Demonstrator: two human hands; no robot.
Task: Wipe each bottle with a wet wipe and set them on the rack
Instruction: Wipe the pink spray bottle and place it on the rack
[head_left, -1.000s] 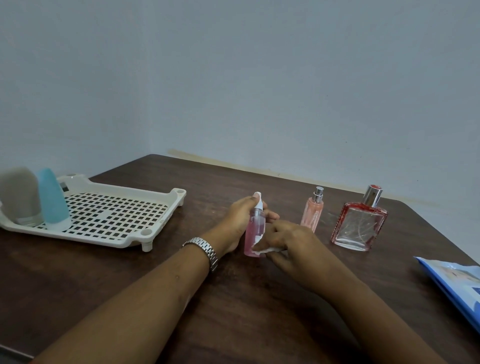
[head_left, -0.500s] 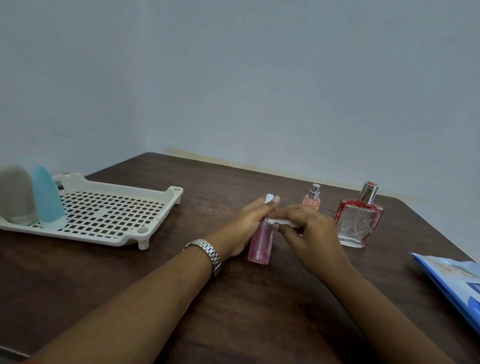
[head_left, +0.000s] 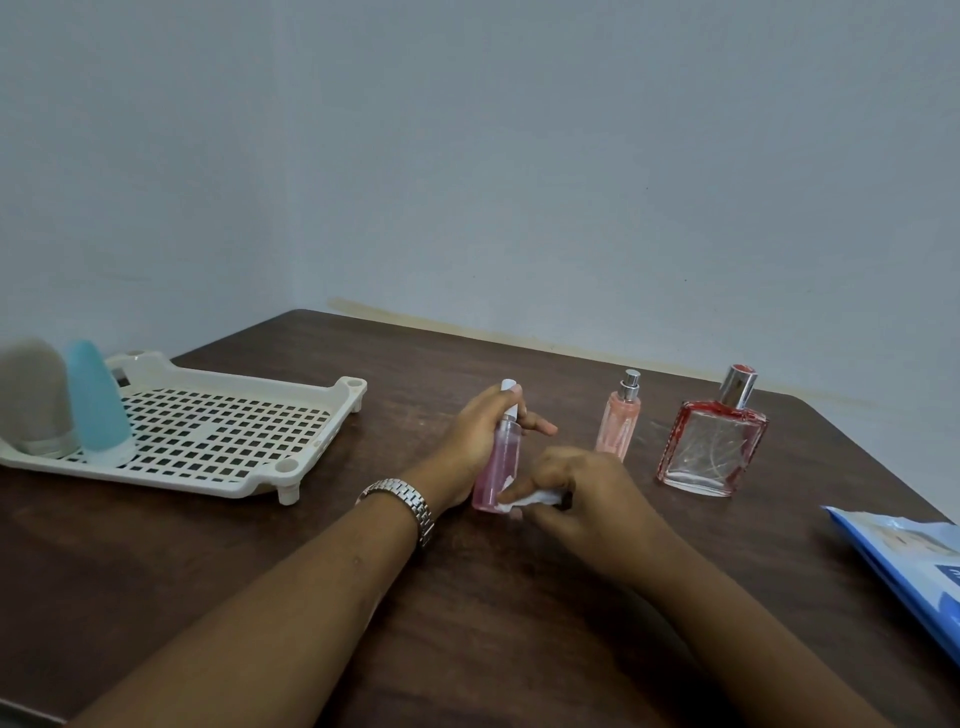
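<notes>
My left hand (head_left: 475, 441) grips a slim pink spray bottle (head_left: 500, 467) that stands upright on the dark wooden table (head_left: 519, 623). My right hand (head_left: 576, 488) pinches a white wet wipe (head_left: 530, 500) against the bottle's lower part. A small peach spray bottle (head_left: 618, 421) and a square red-edged glass perfume bottle (head_left: 714, 447) stand to the right, apart from my hands. The cream slotted rack (head_left: 218, 441) lies at the left, holding a blue bottle (head_left: 96, 405) and a grey bottle (head_left: 31, 400).
A blue wet-wipe pack (head_left: 909, 566) lies at the table's right edge. Pale walls meet in a corner behind the table. A metal watch (head_left: 402, 501) is on my left wrist.
My right hand has slid the wipe from the bottle's top down to its base. The left hand keeps hold of the bottle, which now stands more upright.
</notes>
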